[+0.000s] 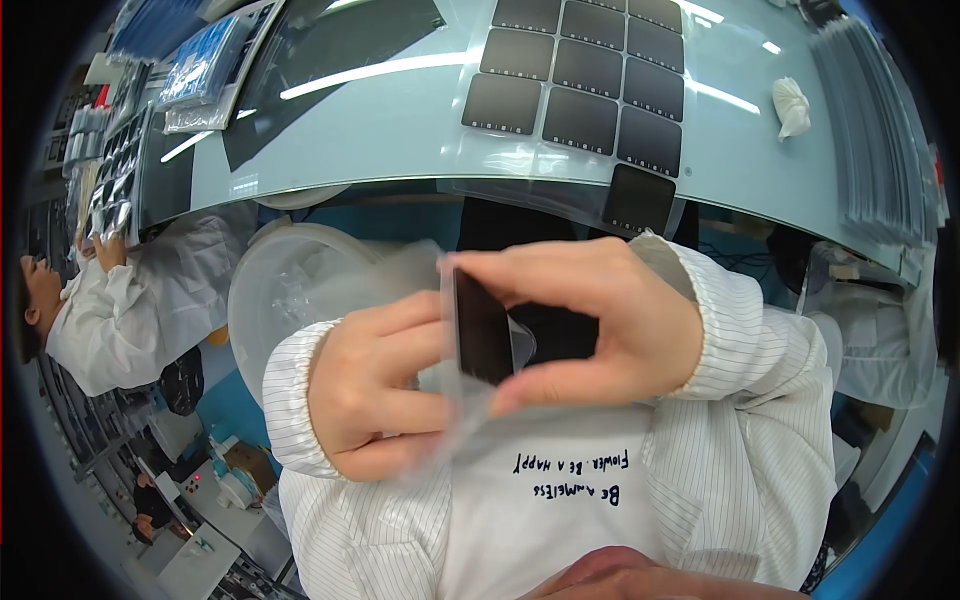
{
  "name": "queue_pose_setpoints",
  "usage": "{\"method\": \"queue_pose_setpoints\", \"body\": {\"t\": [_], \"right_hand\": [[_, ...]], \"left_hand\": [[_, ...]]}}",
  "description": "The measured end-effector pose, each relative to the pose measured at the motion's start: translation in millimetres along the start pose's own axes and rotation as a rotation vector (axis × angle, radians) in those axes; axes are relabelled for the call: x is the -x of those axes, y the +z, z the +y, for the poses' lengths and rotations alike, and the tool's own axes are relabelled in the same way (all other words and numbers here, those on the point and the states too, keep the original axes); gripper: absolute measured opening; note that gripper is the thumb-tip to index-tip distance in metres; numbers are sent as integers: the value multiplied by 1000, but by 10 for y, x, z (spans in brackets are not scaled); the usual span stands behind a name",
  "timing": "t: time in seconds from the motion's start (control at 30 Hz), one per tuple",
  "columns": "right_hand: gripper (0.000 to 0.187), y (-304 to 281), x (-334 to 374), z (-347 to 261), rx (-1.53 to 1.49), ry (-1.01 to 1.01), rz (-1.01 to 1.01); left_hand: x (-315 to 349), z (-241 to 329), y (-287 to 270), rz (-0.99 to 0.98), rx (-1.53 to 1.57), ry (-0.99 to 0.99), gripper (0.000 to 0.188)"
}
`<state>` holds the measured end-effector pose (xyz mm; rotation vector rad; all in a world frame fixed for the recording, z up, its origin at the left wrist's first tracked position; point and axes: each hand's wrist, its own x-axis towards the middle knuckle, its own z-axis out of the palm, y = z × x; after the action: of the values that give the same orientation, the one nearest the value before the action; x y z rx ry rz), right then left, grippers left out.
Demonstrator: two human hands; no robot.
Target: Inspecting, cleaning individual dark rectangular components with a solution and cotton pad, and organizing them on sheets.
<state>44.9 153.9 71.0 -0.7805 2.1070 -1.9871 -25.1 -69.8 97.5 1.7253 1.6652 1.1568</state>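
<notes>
- Co-worker (120, 320) at far left, in a white coat, with a co-worker's hand (108, 250) raised against a rack of clear packets (118, 185).
- Blue packs (205, 60) in clear plastic, piled at the left end of a glass-topped table (390, 130).
- Dark sheet (320, 75) flat on the table, right of the packs, near bright strips of reflected light.
- White tub (245, 300) just beyond the left sleeve, below the table's front edge, with clear plastic inside.
- Left hand (375, 390) with fingers bent and reaching to the clear film (465, 412) at the left side of a dark card; too blurred there, cannot tell whether pinched tight or merely touching.
- Dark card (485, 330) between both hands, in front of the chest and short of the table, standing on edge and seen at a steep slant.
- Right hand (600, 330) closed on the dark card, thumb at the near end, fingertips at the far end, with a wide gap under the palm.
- Card rows (587, 67) on the table in three columns, beyond the right hand, with small marks along one edge of each card; lowest card (640, 197) across the table's front edge.
- Crumpled white wad (792, 108) on the table, well apart from the rows.
- Stack of clear sheets (875, 130) at the table's right end.
- Clear bag (885, 345) below, beyond the right sleeve.
</notes>
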Motion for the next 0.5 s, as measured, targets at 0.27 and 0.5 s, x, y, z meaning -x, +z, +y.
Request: {"method": "queue_pose_setpoints", "body": {"t": [0.27,0.5], "right_hand": [[72,-17,67,-6,43,16,-220],[67,45,159,8,294,42,-98]], "left_hand": [[32,5,118,-75,188,-23,12],[-24,68,134,-174,67,-164,11]]}}
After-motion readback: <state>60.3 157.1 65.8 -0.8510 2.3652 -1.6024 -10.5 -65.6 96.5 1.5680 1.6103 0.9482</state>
